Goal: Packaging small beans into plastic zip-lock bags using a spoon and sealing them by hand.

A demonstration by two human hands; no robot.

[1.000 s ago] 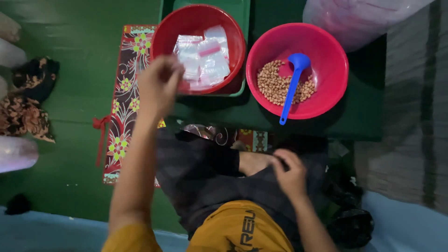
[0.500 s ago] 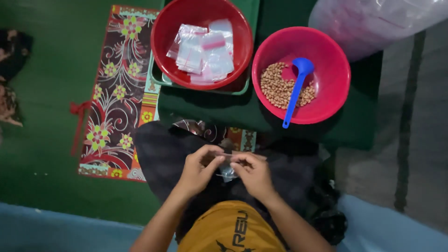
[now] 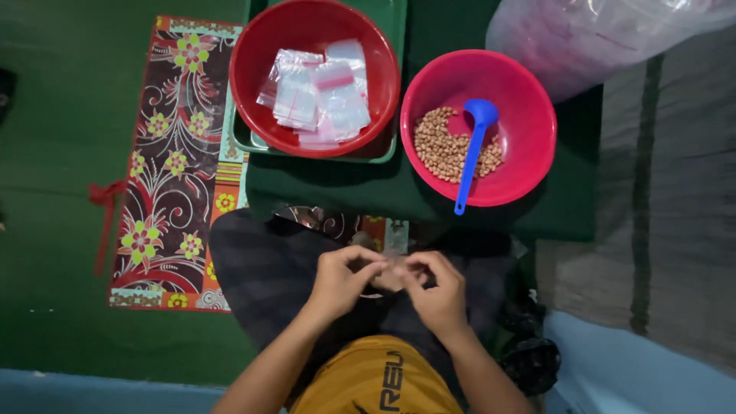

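Observation:
My left hand and my right hand meet over my lap, fingertips pinching a small clear plastic bag between them. Most of the bag is hidden by my fingers. Ahead of my knees a red bowl holds several small clear zip bags with red strips. To its right a pink bowl holds peanuts and a blue scoop leaning on its rim.
The red bowl sits in a green tray on a dark green cloth. A patterned floral mat lies at left. A large clear plastic sack fills the upper right. Grey striped fabric is at right.
My left hand came back from the red bowl to my lap and joined my right hand on a small bag. The view has shifted slightly since.

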